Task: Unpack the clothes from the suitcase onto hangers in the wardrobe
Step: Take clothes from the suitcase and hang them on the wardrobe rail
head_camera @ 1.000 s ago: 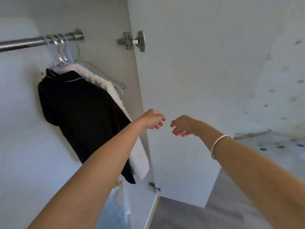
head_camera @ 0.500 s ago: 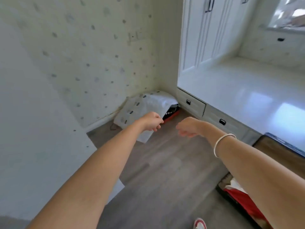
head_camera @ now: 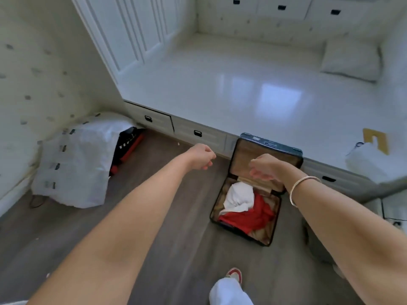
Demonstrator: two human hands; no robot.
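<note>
Left grip [head_camera: 201,156] and right grip [head_camera: 263,167] hang loosely curled, empty, as I turn from wardrobe to suitcase [head_camera: 269,143], clothes [head_camera: 248,221] left inside.

Red garment [head_camera: 253,219], white garment [head_camera: 239,194], tan-lined suitcase [head_camera: 244,157]

The left hand [head_camera: 201,157] and right hand [head_camera: 264,167] hang loosely curled, empty, near the open suitcase [head_camera: 269,143].

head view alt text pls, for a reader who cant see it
An open suitcase lies on a wooden floor with a white garment and a red garment inside, its lid raised beside a white platform. Both arms reach toward it, the left hand and right hand empty, fingers loosely curled.
</note>
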